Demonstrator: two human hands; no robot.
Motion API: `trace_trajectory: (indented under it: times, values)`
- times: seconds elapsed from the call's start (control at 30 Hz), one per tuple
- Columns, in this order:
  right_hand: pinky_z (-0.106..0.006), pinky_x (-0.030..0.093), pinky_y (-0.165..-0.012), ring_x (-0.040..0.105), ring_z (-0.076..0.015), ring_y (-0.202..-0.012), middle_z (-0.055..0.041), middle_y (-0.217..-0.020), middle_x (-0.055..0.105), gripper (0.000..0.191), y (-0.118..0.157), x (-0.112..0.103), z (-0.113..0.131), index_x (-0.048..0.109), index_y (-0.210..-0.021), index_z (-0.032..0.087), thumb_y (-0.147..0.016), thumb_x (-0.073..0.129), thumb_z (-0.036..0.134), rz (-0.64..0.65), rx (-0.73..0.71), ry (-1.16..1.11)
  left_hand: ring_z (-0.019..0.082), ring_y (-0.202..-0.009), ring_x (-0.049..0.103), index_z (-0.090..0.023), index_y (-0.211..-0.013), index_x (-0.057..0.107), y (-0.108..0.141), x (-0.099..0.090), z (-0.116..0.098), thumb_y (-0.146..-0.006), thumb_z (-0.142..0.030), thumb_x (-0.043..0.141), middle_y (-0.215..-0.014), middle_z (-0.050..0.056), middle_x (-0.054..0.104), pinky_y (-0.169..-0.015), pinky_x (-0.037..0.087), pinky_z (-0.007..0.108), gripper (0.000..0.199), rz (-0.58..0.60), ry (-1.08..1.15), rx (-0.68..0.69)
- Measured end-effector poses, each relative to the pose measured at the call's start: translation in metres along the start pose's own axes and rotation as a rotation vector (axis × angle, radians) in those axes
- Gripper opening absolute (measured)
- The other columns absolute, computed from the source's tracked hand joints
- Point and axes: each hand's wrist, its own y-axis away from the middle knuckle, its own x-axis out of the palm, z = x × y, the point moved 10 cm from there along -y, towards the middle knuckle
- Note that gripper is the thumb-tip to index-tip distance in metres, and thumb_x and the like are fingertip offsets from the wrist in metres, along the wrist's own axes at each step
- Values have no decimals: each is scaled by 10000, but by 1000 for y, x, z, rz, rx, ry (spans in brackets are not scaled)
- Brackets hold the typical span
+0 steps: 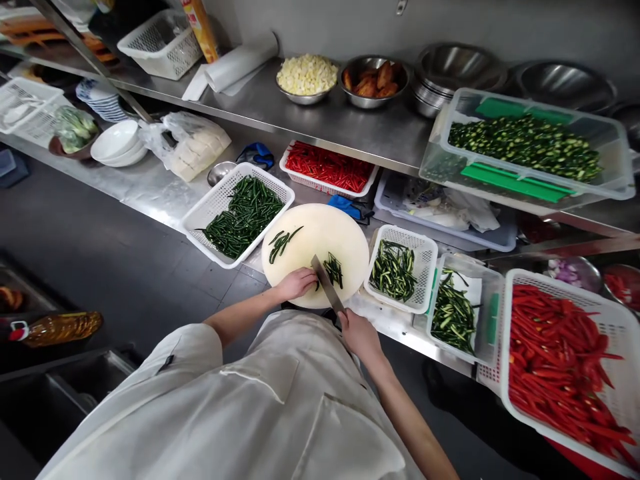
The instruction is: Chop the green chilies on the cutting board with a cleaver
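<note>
A round white cutting board [320, 223] lies on the steel counter in front of me. My right hand [359, 333] is wrapped round the handle of a cleaver [327, 287], its blade slanting up and left over the board. Against the blade's left side, my left hand [297, 284] rests with its fingers together on a green chili [317, 286], mostly hidden under them. Right of the blade lies a small pile of cut green chilies [333, 270]. Several whole green chilies [283, 244] lie at the board's upper left.
A white basket of whole green chilies [241, 217] stands left of the board. On the right are a basket of cut green chilies [393, 270], a clear tub [454, 313] and a large basket of red chilies [560, 360]. A steel shelf [300, 127] with bowls runs above.
</note>
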Motion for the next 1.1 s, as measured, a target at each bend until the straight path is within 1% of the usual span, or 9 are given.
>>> trace_trajectory:
  times: [0.2,0.33,0.47,0.57,0.7,0.8,0.87,0.93,1.1]
  values:
    - [-301,395,-761,742,-269,-952,-149,-1031,790,395,1,2,-2,696,-1115,188,-1134,350,379,26,-31,6,241,-1128,665,-214,-1226,705,-7,14,-4,-1094,-274,419,-1195,121,697,-1031,581,421,321,19,9,10]
    - [-292,403,-805,730,-258,-1025,-168,-1119,783,393,-33,3,15,687,-1193,155,-1139,350,350,-11,-11,-49,238,-1159,658,-219,-1237,698,-6,16,-1,-1083,-268,435,-1228,123,688,-1037,579,410,309,20,15,8]
    - [-276,412,-821,713,-246,-1077,-161,-1150,778,434,-66,-11,33,710,-1119,153,-1143,346,387,-91,-1,-189,236,-1136,656,-226,-1241,695,-9,9,-4,-1069,-265,466,-1224,121,691,-1009,573,402,289,58,16,81]
    - [-276,415,-827,709,-245,-1082,-154,-1149,778,450,-61,-18,26,706,-1126,153,-1146,328,395,-169,8,-287,255,-1103,638,-223,-1195,708,-23,-22,17,-1060,-275,494,-1166,116,691,-1017,540,441,258,-9,-108,21]
    - [-267,411,-825,715,-234,-1032,-121,-1085,789,408,-31,8,11,719,-1080,182,-1133,377,398,-62,-94,-297,345,-1173,539,-171,-1214,703,-39,-98,88,-1001,-287,602,-1245,168,631,-1041,475,532,262,-328,-378,-429]
    - [-262,408,-804,719,-230,-993,-101,-1024,795,394,-16,26,-4,723,-990,193,-1122,414,398,40,-126,-254,373,-1208,485,-183,-1115,746,-44,-116,116,-968,-285,652,-1309,166,593,-1032,456,543,202,-332,-458,-545]
    - [-266,410,-800,723,-236,-1004,-110,-1029,795,408,-14,25,-15,722,-977,189,-1126,401,392,31,-81,-227,349,-1186,503,-202,-1062,762,-45,-107,115,-992,-266,607,-1272,146,604,-1024,468,522,182,-264,-443,-481]
    - [-278,415,-813,725,-247,-1034,-130,-1082,792,415,-16,18,-20,721,-1032,179,-1134,373,380,-20,-21,-202,307,-1145,551,-213,-1105,757,-40,-86,99,-1028,-264,544,-1234,129,616,-1020,500,484,232,-191,-372,-366]
    - [-303,413,-811,735,-263,-1016,-145,-1075,792,422,-15,0,-8,709,-1115,172,-1141,342,378,-60,27,-92,238,-1186,630,-228,-1283,692,-18,-12,23,-1093,-302,450,-1271,106,661,-1047,559,405,316,-25,-90,-28]
